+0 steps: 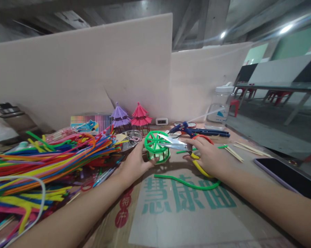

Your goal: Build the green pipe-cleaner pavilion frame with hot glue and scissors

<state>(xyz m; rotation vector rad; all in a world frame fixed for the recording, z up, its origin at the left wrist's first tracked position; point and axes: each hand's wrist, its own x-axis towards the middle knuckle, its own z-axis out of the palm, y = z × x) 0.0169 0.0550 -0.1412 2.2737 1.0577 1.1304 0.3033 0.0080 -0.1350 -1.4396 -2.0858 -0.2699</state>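
My left hand (pixel 137 159) is closed around the lower left side of a small round frame (pixel 157 146) made of green pipe cleaners, with spokes across its top and dark uprights. In my right hand (pixel 206 155) is a pair of scissors (pixel 197 160) with yellow and orange handles. Their blades are apart and lie over the right part of the frame's spoked top. A loose green pipe cleaner (pixel 186 182) curves on the table just below both hands. Behind my right hand rests a blue glue gun (pixel 180 128).
A big heap of coloured pipe cleaners (pixel 54 155) covers the left side. Purple (pixel 118 115) and pink (pixel 140 115) pagoda-like models stand at the back. A plastic bottle (pixel 219 106), wooden sticks (pixel 234 153) and a phone (pixel 287 177) are on the right.
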